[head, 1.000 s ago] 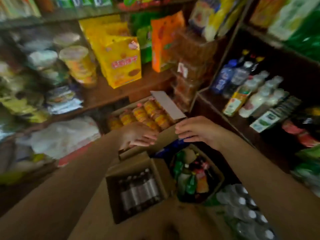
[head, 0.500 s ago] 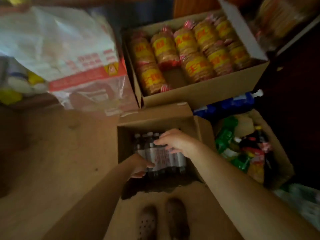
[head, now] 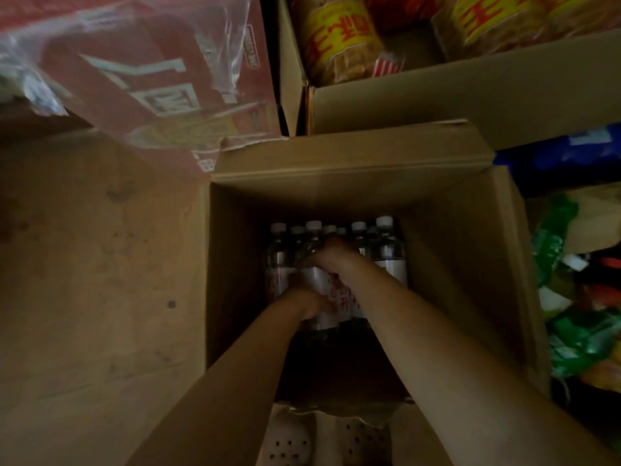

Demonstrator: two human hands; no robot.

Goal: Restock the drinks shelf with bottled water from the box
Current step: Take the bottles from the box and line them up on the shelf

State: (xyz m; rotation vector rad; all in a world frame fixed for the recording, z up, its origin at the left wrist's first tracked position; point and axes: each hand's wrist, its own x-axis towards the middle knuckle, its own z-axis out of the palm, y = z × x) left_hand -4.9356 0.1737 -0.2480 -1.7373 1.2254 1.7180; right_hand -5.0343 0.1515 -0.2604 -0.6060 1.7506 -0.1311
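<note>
At far left lies a bare brown floor [head: 94, 280], and above it a red printed package in clear plastic wrap [head: 161, 72] leans over the corner of the open cardboard box [head: 470, 264]. The box stands in the middle of the view with its flaps folded outward, and the water bottles [head: 389, 253] stand upright inside it, packed together against the far wall, white caps up. Both bare arms reach down into the box. The left hand [head: 302, 306] rests low against the labelled sides of the bottles, fingers curled around one as far as the dim light shows. The right hand [head: 332, 252] lies higher, over the bottle necks, fingers bent down onto them; whether it truly grips one I cannot tell. Behind the box sits a second carton [head: 470, 95] holding stacked biscuit rolls [head: 339, 38] with yellow and red labels. To the right a blue packet [head: 571, 159] lies beside the box, and below it a heap of green and red drink bottles [head: 578, 314]. At the bottom edge two perforated clogs [head: 289, 442] show
</note>
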